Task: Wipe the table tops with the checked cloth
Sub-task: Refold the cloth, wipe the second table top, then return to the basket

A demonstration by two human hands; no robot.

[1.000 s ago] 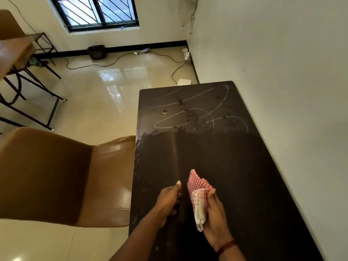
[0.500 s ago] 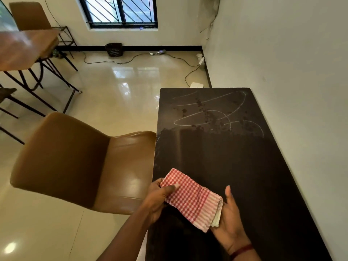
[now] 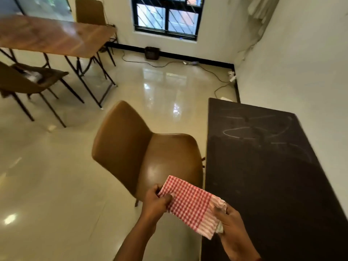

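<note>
Checked cloth (image 3: 190, 202) stretched between two hands at the 6 o'clock foot of the view, off the near left edge of the dark desk (image 3: 273, 185) and partly over the seat of a brown chair (image 3: 146, 157). Left hand (image 3: 157, 201) pinching the cloth's left corner between thumb and fingers; right hand (image 3: 228, 221) closed on the pale striped end, some fabric bunched in the palm. Cloth held in the air, not pressed to any surface. Far end of the dark desk, toward 1 o'clock, marked with looping pale streaks (image 3: 254, 132) and dark specks, apparently unwiped; nearer stretch darker and plainer, though motion blur leaves its state uncertain. Second desk (image 3: 54, 34), wood-topped, at 10 o'clock across the glossy floor, with more chairs around it. Step in hand, by the look of it: unfolding or refolding the cloth between passes, not wiping. Next move likely calls for gathering the cloth into one palm as a flat pad, setting it down on a desk top and sweeping across the streaked patch, or carrying it to the wooden desk.
</note>
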